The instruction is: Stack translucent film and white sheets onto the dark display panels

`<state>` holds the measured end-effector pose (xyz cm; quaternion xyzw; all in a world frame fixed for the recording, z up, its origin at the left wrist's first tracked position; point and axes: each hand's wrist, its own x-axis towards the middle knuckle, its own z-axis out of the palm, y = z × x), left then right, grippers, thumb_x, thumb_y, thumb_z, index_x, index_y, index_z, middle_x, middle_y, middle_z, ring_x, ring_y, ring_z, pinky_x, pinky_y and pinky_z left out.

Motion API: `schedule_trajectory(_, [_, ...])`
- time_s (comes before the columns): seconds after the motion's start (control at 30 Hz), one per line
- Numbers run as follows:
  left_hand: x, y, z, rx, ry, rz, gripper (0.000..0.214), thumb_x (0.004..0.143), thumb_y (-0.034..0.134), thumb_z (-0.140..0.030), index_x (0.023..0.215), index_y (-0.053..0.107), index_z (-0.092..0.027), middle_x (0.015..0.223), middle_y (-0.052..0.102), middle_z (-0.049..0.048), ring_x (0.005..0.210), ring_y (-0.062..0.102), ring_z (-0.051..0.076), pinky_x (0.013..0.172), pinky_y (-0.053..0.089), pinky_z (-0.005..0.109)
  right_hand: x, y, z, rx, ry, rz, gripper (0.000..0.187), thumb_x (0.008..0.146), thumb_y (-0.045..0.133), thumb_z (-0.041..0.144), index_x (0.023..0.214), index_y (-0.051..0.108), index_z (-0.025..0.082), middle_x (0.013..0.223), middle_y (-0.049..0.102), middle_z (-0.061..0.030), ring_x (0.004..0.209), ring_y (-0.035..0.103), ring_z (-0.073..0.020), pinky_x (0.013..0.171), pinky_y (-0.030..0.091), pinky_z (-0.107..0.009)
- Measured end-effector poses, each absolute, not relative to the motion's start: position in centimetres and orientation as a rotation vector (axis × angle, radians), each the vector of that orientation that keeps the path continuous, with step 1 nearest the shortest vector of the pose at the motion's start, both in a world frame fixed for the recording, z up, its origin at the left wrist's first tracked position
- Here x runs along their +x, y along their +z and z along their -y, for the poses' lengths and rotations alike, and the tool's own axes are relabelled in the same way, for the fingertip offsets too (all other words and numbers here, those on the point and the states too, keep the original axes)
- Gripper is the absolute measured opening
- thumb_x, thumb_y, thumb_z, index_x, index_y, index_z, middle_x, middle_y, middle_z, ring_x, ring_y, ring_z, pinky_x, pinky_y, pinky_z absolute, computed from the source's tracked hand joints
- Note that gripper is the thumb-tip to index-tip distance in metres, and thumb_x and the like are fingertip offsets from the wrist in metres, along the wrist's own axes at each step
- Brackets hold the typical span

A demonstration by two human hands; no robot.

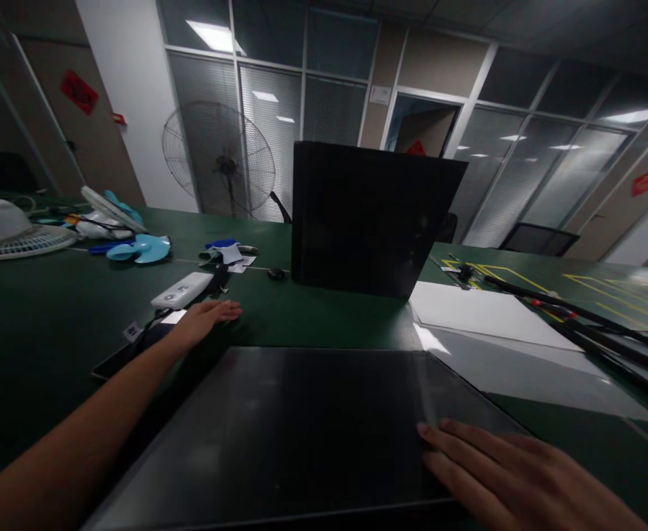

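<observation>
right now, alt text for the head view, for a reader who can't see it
A right hand lies flat on a dark panel on a green table, while the left hand rests beside a white device; a black box stands behind.

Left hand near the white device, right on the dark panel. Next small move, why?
Probably ease the left hand forward onto the white device: its fingers lie flat just short of it, while the right hand rests on the dark panel.
</observation>
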<state>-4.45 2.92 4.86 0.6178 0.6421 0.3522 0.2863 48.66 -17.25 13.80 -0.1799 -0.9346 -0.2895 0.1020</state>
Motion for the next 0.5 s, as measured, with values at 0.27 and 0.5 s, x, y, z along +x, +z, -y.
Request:
schedule_trajectory(0.27, [-3.9,6.0,-1.4,1.921,0.641,-1.877,0.068,0.082,0.052,-0.081,0.094,0.085,-0.023,0.122,0.081,0.0114,0.12,0.071,0.038,0.108,0.049,0.046,43.7,6.4,10.7,-0.739,-0.591,2.965,0.068,0.101,0.06,0.057,0.151,0.054,0.012,0.138,0.066,-0.0251,0.115,0.072,-0.0399,0.068,0.066,-0.045])
schedule_trajectory(0.5, [-1.9,4.8,-0.9,2.349,0.234,-1.883,0.071,0.093,0.041,-0.076,0.127,0.079,-0.027,0.162,0.052,0.0107,0.152,0.044,0.041,0.125,0.029,0.059,48.9,6.1,4.3,-1.364,0.031,2.682,0.062,0.108,0.036,0.058,0.158,0.051,0.024,0.154,0.058,-0.0136,0.132,0.064,-0.0306,0.109,0.054,-0.052])
